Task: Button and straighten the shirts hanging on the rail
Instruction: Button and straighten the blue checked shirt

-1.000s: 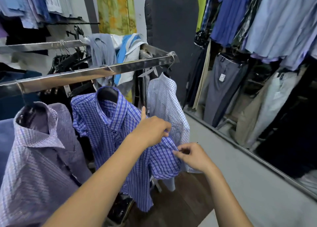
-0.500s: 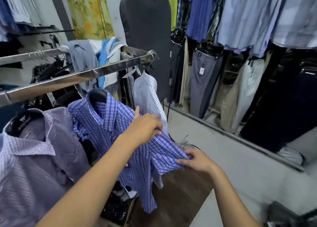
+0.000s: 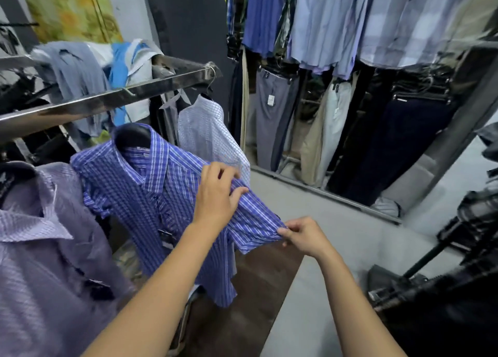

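Now, shirt sleeve (image 3: pixel 254 218) in right hand (image 3: pixel 305 235).

Left grip (image 3: pixel 218 197), right grip (image 3: pixel 304 235) bare; both forearms (image 3: pixel 151 289) bare along whole visible length.

Above: the rail (image 3: pixel 107 100) bars my way over the shirts.
Left: lilac shirt (image 3: pixel 40 249) hangs tight beside the blue check shirt (image 3: pixel 151 195).
Far: white check shirt (image 3: pixel 204 133) just behind.
Right: I see open floor (image 3: pixel 318 216).
Near right: dark rack (image 3: pixel 463 249) crowds in.
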Tool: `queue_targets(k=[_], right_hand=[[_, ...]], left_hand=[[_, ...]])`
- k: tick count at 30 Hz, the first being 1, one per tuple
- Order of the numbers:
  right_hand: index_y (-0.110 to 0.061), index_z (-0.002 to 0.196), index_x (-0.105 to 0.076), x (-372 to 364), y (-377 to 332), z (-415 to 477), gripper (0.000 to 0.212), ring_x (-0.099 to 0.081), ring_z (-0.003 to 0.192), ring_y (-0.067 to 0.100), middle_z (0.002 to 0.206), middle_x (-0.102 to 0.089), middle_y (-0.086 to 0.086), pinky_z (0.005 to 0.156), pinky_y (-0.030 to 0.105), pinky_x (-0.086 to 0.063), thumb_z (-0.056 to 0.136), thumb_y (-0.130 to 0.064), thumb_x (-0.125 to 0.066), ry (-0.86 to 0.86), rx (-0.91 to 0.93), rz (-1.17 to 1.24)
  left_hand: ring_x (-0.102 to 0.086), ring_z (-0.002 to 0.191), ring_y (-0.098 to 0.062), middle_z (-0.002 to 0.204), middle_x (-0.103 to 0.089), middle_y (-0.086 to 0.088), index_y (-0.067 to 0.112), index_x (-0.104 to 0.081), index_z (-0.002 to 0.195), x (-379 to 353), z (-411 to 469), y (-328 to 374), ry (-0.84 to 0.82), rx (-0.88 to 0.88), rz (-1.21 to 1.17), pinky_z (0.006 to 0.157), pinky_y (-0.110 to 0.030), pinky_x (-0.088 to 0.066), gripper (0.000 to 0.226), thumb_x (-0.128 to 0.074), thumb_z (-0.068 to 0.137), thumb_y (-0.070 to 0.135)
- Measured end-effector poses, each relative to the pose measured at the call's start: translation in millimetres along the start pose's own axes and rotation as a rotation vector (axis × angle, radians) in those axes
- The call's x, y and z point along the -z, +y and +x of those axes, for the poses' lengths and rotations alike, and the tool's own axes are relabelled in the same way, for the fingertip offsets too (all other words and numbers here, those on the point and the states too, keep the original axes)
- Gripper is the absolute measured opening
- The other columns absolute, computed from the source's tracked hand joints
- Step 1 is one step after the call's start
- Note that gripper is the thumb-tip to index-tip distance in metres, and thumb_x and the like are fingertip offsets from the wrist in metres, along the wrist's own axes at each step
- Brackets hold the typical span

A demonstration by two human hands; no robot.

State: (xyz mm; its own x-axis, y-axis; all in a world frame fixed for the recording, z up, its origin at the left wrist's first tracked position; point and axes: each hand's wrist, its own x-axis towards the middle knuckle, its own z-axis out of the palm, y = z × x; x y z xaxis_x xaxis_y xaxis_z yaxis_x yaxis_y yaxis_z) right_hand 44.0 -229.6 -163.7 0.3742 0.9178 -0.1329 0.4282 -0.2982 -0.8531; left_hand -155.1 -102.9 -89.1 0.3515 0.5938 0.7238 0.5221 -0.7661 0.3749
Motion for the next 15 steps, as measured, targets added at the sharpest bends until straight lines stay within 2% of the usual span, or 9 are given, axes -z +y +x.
queue_targets(k=[3,5,7,9,11,13,15], right_hand=[[-0.014,0.067,-0.076,-7.1,-1.9,-7.2,0.024,-0.056,0.054,0.011,0.055,-0.067,0.003,0.060,0.025,-0.044,0.090,-0.022,-0.075,0.025,-0.020,-0.011],[-0.012,0.069,-0.076,-10.4,-2.3,-12.3,0.022,-0.058,0.056,0.015,0.055,-0.067,0.004,0.062,0.028,-0.046,0.088,-0.023,-0.076,0.028,-0.024,-0.014],[-0.010,0.072,-0.076,-13.0,-5.0,-18.8,0.021,-0.060,0.060,0.018,0.058,-0.070,0.008,0.065,0.030,-0.047,0.087,-0.024,-0.077,0.030,-0.033,-0.024],[-0.009,0.070,-0.076,-15.1,-9.5,-25.2,0.021,-0.060,0.059,0.017,0.058,-0.070,0.007,0.064,0.028,-0.047,0.084,-0.023,-0.081,0.034,-0.049,-0.011],[-0.005,0.067,-0.074,-17.4,-16.2,-31.9,0.022,-0.056,0.054,0.012,0.055,-0.067,0.002,0.058,0.022,-0.045,0.081,-0.020,-0.084,0.047,-0.075,0.020],[0.004,0.070,-0.071,-19.7,-21.2,-38.1,0.027,-0.052,0.051,0.011,0.056,-0.064,0.003,0.053,0.019,-0.042,0.078,-0.017,-0.086,0.064,-0.091,0.079],[0.010,0.074,-0.067,-20.7,-26.3,-43.7,0.031,-0.048,0.050,0.011,0.059,-0.060,0.007,0.048,0.015,-0.038,0.080,-0.015,-0.084,0.054,-0.103,0.144]], left_hand=[[-0.042,0.085,-0.018,0.089,-0.049,0.001,0.014,-0.056,0.084,0.8,-24.1,-0.7,0.061,0.089,-0.066,0.077,-0.024,-0.035,0.034,-0.083,0.076,0.032],[-0.044,0.075,-0.014,0.081,-0.049,0.006,0.017,-0.050,0.078,1.0,-41.7,-4.6,-0.001,0.232,-0.149,0.069,-0.026,-0.036,0.036,-0.079,0.081,0.038],[-0.054,0.067,-0.015,0.072,-0.055,0.005,0.018,-0.050,0.076,0.0,-61.7,-9.7,-0.133,0.468,-0.254,0.062,-0.031,-0.043,0.038,-0.069,0.087,0.050],[-0.059,0.070,-0.019,0.071,-0.059,0.003,0.016,-0.057,0.083,-2.3,-80.0,-14.1,-0.328,0.695,-0.321,0.065,-0.034,-0.047,0.045,-0.055,0.091,0.060],[-0.060,0.078,-0.019,0.080,-0.060,0.003,0.015,-0.058,0.091,-5.8,-93.9,-17.3,-0.549,0.824,-0.315,0.069,-0.034,-0.046,0.054,-0.046,0.092,0.067],[-0.059,0.084,-0.021,0.085,-0.058,0.001,0.015,-0.055,0.087,-10.4,-102.9,-20.0,-0.747,0.883,-0.299,0.072,-0.033,-0.043,0.056,-0.044,0.091,0.070],[-0.060,0.099,-0.023,0.099,-0.059,-0.004,0.013,-0.059,0.096,-21.1,-113.8,-28.1,-0.874,1.018,-0.468,0.085,-0.032,-0.047,0.055,-0.051,0.090,0.067]])
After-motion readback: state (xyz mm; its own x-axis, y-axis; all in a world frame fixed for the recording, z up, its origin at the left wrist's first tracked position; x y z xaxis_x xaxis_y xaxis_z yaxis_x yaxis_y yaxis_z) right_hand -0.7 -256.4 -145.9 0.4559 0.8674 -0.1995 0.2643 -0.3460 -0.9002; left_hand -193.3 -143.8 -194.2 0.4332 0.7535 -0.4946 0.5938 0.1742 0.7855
